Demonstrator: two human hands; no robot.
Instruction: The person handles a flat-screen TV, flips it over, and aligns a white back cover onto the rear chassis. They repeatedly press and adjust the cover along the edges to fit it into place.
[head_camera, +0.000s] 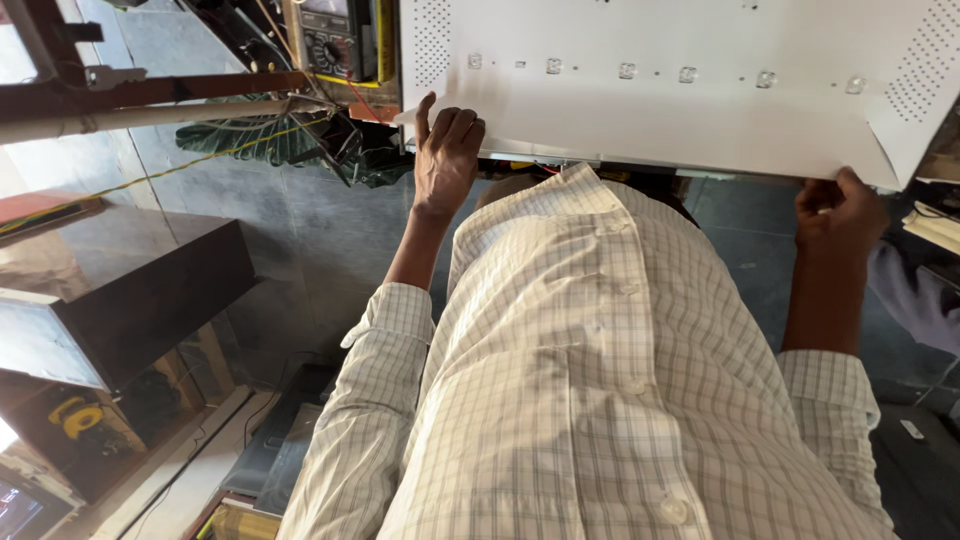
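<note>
Nearest, a checked cotton shirt with buttoned front. Beyond it, the left hand lies flat-fingered on a smooth white panel; the right hand curls around its near edge. Perforated corners and small square studs mark the panel; grey floor lies open at left.

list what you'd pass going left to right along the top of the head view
wooden beam → multimeter → left hand on the white panel → row of small clear lenses → right hand at the panel's edge
</note>
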